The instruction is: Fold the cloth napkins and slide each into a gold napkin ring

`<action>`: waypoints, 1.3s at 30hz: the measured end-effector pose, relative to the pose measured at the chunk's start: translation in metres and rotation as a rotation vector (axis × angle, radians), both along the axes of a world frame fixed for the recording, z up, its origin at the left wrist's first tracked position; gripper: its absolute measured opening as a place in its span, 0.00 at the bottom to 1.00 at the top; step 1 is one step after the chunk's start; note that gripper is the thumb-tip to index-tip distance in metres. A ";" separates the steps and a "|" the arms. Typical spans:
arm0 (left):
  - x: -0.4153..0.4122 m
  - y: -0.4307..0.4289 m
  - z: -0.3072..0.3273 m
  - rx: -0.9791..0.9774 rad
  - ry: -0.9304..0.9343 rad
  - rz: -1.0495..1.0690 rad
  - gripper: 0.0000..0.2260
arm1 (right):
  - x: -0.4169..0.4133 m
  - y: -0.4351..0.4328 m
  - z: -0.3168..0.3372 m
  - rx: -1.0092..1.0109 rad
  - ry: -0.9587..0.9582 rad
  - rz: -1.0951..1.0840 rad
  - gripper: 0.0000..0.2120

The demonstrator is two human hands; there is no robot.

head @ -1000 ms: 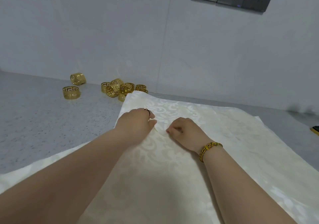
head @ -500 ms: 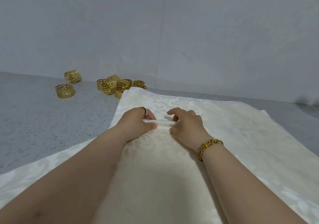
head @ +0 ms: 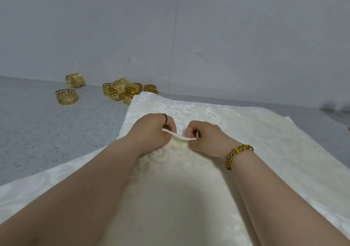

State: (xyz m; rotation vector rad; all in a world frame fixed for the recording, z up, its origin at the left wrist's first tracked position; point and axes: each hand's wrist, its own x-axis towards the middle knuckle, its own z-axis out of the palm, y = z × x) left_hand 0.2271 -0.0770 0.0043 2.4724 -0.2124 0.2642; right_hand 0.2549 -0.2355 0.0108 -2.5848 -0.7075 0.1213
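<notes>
Left hand [head: 151, 130] and right hand [head: 203, 138] pinch a raised fold of the napkin [head: 246, 132]; gold rings [head: 121, 91] crowd its far-left edge on the worktop [head: 47, 132]

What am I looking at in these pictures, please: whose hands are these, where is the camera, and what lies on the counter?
There is no machine here: a person works with bare hands. The single camera sits on their head, looking forward and down, so the arms reach in from the bottom. The left hand and the right hand each pinch the cream cloth napkin with curled fingers, raising a small ridge of cloth between them. The napkin lies spread on a grey speckled counter. Behind it, near the wall, sits a cluster of gold napkin rings, with two more rings apart to the left. None holds a napkin yet. The right wrist wears a beaded bracelet.
</notes>
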 end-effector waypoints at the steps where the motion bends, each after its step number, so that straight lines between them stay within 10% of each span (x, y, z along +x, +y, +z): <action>1: -0.001 0.000 0.001 0.031 0.019 -0.007 0.15 | -0.001 0.000 0.001 -0.012 0.018 0.005 0.16; 13: -0.001 0.012 0.016 0.063 0.398 -0.098 0.09 | -0.007 -0.001 0.010 -0.077 0.170 0.046 0.15; 30: 0.005 0.002 0.014 0.283 0.311 -0.033 0.09 | -0.008 0.002 0.013 -0.238 0.052 0.034 0.09; 39: -0.025 -0.004 0.025 0.600 -0.053 -0.041 0.04 | -0.028 0.011 0.020 -0.451 -0.278 0.104 0.07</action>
